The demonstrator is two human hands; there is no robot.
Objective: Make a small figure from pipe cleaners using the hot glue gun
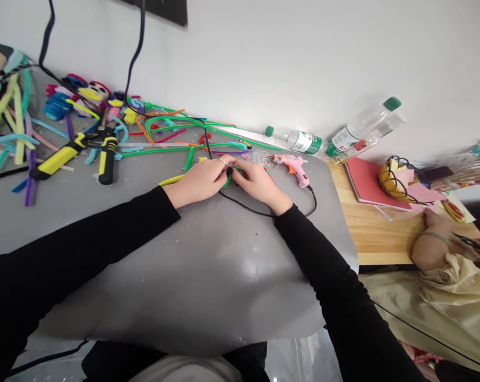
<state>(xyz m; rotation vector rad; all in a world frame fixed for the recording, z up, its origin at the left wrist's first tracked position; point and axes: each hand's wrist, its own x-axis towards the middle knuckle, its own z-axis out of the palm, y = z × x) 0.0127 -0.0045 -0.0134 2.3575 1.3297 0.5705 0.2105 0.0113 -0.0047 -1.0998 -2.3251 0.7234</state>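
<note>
My left hand and my right hand meet over the grey mat, fingertips pinched together. Between them is a small green and black pipe-cleaner piece, mostly covered by my fingers. A yellow pipe cleaner sticks out beside my left wrist. Just right of my right hand lies a pink hot glue gun, its black cord looping under my wrist. A bent green pipe cleaner rests just beyond my left hand.
Yellow-handled pliers and many coloured pipe cleaners cover the left and back. Fuzzy figures stand behind them. Plastic bottles lie along the wall. A red book is on the wooden table, near another person's arm.
</note>
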